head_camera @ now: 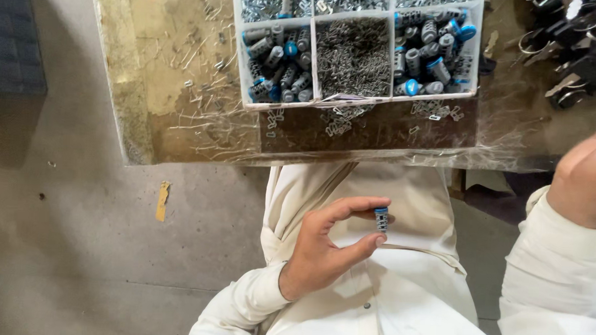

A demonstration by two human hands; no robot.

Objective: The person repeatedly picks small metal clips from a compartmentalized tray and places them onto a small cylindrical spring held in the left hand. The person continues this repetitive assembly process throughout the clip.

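1. View from a head-worn camera, looking down at a person in a cream long-sleeved garment seated at a counter (148,80) covered with clear plastic sheeting.
2. The left hand (325,246) is raised over the lap, below the near edge of the counter. Its thumb and forefinger are pinched together on a small metal cylinder with a blue cap (381,219), held upright, blue end up.
3. The right hand (589,177) sits at the right edge of the view, just off the counter's near right corner. Only its back and wrist show, so whether it is closed or holds anything cannot be told.
4. On the counter stands a white divided tray (314,61). Its left and right compartments hold more blue-capped cylinders (279,63); the middle one holds a heap of small metal pins (353,56).
5. Loose metal clips (340,122) lie on the counter just in front of the tray.
6. Dark keys on rings (574,45) are piled at the counter's far right.
7. Judged from this, one cylinder has been picked and is being held up for handling; a further move would call for a steady pinch and the other hand brought close.
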